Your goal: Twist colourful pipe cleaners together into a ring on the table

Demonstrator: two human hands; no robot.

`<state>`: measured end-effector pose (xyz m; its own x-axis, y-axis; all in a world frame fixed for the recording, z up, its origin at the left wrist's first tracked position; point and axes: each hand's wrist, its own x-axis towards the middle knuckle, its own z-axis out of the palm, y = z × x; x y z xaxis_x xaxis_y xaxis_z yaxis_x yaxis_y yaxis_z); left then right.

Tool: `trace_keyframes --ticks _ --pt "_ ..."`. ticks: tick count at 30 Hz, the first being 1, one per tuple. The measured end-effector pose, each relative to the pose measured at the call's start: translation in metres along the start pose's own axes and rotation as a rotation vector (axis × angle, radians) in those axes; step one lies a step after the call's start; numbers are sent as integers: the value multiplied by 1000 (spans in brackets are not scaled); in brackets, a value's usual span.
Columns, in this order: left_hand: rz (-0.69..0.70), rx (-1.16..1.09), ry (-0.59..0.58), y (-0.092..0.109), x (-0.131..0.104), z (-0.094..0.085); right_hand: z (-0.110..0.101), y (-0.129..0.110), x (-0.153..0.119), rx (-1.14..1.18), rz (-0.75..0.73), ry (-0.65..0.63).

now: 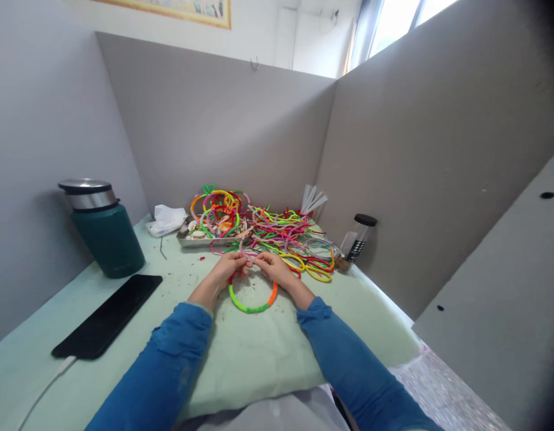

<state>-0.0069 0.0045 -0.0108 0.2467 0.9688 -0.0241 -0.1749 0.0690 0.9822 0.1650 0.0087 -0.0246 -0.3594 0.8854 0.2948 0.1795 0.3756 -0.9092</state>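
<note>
A ring wrapped in fuzzy pipe cleaners (252, 310), with red, green and orange stretches, hangs between my hands just above the table. My left hand (229, 269) pinches it at the upper left, fingers closed. Opposite, my right hand (272, 267) is closed on a pink pipe cleaner (244, 246) at the top of the ring, its fingertips close to those of the left. The strand's loose end sticks up beyond the fingers. My fingers hide exactly how the strand meets the ring.
Behind my hands are a metal tray (200, 242) of shells with finished-looking rings on top and a heap of loose pipe cleaners (286, 230). A green bottle (107, 236), black phone (109, 317) and tissue pack (166, 221) stand left; a black-lidded jar (358, 238) stands right. Grey partitions enclose the table.
</note>
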Motion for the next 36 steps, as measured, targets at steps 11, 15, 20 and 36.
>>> trace_keyframes --ticks 11,15,20,36 --pt "-28 -46 -48 5 -3 0 -2 -5 -2 65 8 -1" --pt "-11 -53 -59 4 -3 0 -2 -5 -2 66 16 3" --pt "-17 -67 -59 6 -4 2 -2 -6 -3 79 22 4" --pt "-54 -76 -46 4 -4 0 -3 -10 -7 141 -2 -82"
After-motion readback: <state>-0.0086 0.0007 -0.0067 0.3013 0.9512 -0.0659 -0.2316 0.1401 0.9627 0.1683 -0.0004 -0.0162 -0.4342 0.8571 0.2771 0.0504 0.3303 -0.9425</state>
